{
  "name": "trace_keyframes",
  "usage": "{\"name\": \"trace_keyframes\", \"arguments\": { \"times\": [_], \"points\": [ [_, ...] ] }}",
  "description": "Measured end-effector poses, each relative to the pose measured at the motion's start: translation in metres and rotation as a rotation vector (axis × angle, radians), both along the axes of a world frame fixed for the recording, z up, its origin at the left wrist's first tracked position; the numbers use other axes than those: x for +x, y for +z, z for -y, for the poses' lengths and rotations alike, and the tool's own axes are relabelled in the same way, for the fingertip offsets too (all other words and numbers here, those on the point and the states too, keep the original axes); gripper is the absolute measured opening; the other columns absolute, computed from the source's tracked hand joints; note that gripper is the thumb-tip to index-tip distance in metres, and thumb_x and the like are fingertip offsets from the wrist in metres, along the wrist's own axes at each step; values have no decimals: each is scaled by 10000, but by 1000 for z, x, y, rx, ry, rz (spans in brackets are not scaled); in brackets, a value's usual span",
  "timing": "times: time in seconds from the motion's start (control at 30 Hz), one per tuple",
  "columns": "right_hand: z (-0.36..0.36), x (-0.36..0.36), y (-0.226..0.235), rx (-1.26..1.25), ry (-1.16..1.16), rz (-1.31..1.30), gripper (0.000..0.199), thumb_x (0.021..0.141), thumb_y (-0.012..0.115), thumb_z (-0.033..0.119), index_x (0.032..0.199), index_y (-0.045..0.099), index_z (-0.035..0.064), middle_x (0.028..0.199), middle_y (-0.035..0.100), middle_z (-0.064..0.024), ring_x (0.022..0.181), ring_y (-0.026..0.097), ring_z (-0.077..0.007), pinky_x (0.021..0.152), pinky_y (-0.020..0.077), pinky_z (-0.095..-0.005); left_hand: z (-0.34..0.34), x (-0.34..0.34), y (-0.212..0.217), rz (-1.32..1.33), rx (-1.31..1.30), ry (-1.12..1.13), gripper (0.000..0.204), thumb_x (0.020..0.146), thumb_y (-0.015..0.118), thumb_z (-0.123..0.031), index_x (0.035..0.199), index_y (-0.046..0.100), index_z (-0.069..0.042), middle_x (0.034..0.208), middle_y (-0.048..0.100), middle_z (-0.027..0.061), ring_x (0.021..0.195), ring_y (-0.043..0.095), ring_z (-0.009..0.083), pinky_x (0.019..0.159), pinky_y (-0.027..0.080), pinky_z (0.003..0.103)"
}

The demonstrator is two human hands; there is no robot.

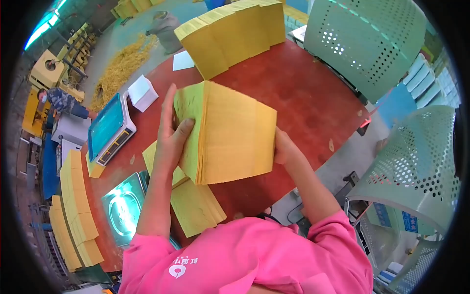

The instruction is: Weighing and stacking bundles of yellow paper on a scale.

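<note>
Head view, looking down over a pink sweatshirt (254, 259) at a dark red table (313, 103): both bare hands grip one thick stack of yellow paper sheets (235, 134), held up off the table near the middle of the picture. The left hand (172, 134) clamps the stack's left edge — thumb laid across the front face, fingers stretched up along the side toward 12 o'clock. The right hand (283, 147) closes on the stack's right edge at about 3 o'clock of the stack, its fingers mostly hidden behind the paper. The stack is tilted, its layered edge showing along the left and lower side.

Directly below the held stack, toward 6 o'clock, a smaller pile of yellow sheets (196, 206) lies flat on the table, partly covered by the left forearm. At 7 o'clock from it sits a weighing scale with a shiny metal pan (125, 208). A second scale with a blue-green top (108, 128) stands at 9 o'clock of the hands, and just above it, at 10 o'clock, a small white block of paper (143, 93). A long row of yellow stacks (235, 34) lies across the far side of the table at 12 o'clock. More yellow stacks (76, 210) line the table's left edge at 8 o'clock.

Off the table, pale green perforated metal covers (372, 39) stand at 1 to 4 o'clock. At far 9 o'clock another person (61, 102) works beside a yellow machine — well apart from the hands.
</note>
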State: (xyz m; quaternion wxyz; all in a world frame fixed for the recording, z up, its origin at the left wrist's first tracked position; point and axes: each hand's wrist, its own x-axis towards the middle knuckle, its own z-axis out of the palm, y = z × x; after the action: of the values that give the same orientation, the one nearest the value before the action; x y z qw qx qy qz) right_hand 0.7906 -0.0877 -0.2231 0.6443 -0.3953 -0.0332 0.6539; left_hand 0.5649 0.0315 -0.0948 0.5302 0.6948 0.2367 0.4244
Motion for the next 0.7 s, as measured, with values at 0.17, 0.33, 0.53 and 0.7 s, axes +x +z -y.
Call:
{"name": "trace_keyframes", "arguments": {
  "times": [0.17,0.33,0.53,0.7],
  "points": [
    [-37,8,-3,-190,173,105,526,999,496,460,1307,540,36,1265,611,-110,1109,617,-218,906,526,-417,1,-14,-30,-55,-247,127,646,962,604,-240,1521,305,-114,1459,441,97,1285,475,200,1068,393,334],
    [-23,46,-22,-131,60,85,493,1016,464,442,1293,564,45,1223,633,-91,1098,610,-205,931,503,-385,-26,20,-50,-28,-521,145,669,961,560,-304,1524,279,-77,1489,394,140,1320,436,233,1079,363,350],
    [0,76,-8,-112,-75,251,512,1022,458,396,1373,481,23,1316,554,-99,1160,564,-228,929,475,-402,-41,65,-39,-149,-553,35,766,920,591,-401,1500,283,-8,1534,307,171,1378,356,289,1115,309,397],
    [23,93,-27,-103,-411,443,460,988,525,269,1368,491,13,1343,519,-110,1108,577,-247,919,482,-390,-31,122,-41,-499,420,319,668,878,682,-371,1388,466,3,1579,184,232,1430,271,367,1137,284,390]
  ]
}}
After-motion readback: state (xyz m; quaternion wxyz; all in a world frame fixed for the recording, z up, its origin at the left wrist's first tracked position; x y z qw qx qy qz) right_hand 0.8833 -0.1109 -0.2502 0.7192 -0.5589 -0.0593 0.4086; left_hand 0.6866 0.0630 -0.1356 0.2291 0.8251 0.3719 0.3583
